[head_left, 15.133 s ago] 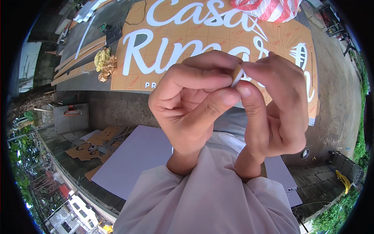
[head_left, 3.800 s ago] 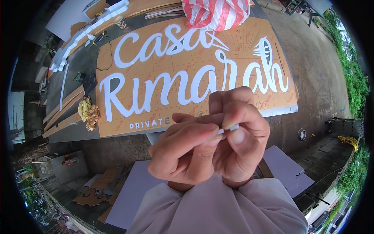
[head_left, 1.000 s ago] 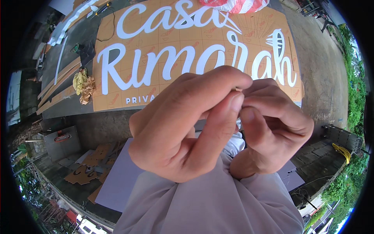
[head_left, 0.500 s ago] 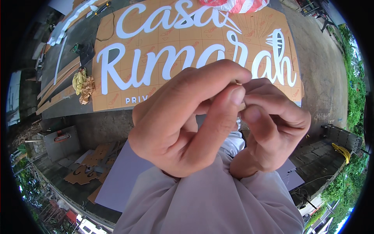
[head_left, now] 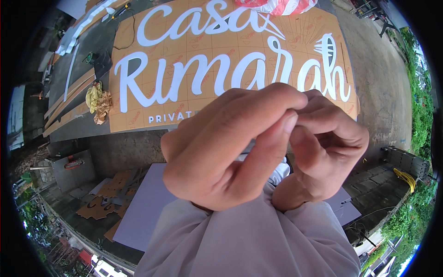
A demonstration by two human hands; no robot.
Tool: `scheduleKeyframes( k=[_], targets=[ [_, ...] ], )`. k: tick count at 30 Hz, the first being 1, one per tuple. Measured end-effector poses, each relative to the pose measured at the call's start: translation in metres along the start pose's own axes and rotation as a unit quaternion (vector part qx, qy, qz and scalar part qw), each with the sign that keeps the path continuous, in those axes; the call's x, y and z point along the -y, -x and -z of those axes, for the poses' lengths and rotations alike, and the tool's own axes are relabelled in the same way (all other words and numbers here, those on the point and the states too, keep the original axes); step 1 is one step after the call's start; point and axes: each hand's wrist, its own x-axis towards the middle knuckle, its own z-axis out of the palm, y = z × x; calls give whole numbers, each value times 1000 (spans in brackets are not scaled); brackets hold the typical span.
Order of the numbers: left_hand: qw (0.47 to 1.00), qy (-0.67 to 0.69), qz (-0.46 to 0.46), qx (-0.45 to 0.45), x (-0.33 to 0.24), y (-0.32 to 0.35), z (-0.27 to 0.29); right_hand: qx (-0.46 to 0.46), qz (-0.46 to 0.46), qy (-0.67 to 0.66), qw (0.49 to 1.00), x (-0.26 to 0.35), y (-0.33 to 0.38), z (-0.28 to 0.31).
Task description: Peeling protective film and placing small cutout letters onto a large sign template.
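Both hands meet in front of my body, above the near edge of a table. My left hand (head_left: 221, 147) is closed, with thumb and index fingertip pressed together against the right fingers. My right hand (head_left: 323, 143) is closed too, its thumb and fingers pinching at the same spot. Whatever lies between the fingertips is hidden now. Beyond the hands a brown-covered board (head_left: 196, 48) lies flat, bearing large white cut-out letters (head_left: 123, 92). My left hand blocks part of the lower row of small letters.
Crumpled yellow and brown paper (head_left: 95, 99) sits at the board's left, by long strips (head_left: 69, 99). A red-and-white plastic bag (head_left: 281, 5) rests at the far edge. Below lie a pale panel (head_left: 143, 212) and cut brown scraps (head_left: 99, 207). A yellow coil (head_left: 406, 180) hangs at right.
My left hand has shifted slightly right and down, closer against the right fingers. A small tan bit glimpsed between the fingertips is now covered.
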Motion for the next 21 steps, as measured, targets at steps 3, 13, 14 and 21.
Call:
scheduleKeyframes(
  k=[3,13,14,21],
  targets=[
    [1000,-13,5,19,2,-2,3,-26,-17,-15,999,-2,0,-1],
    [999,32,41,13,8,-5,3,-21,-80,-51,995,4,-3,-2],
    [998,38,41,12,8,-5,3,-14,-79,-55,995,4,-3,-2],
    [998,39,41,8,6,-5,3,-2,-52,-51,997,1,-2,0]
  ],
)
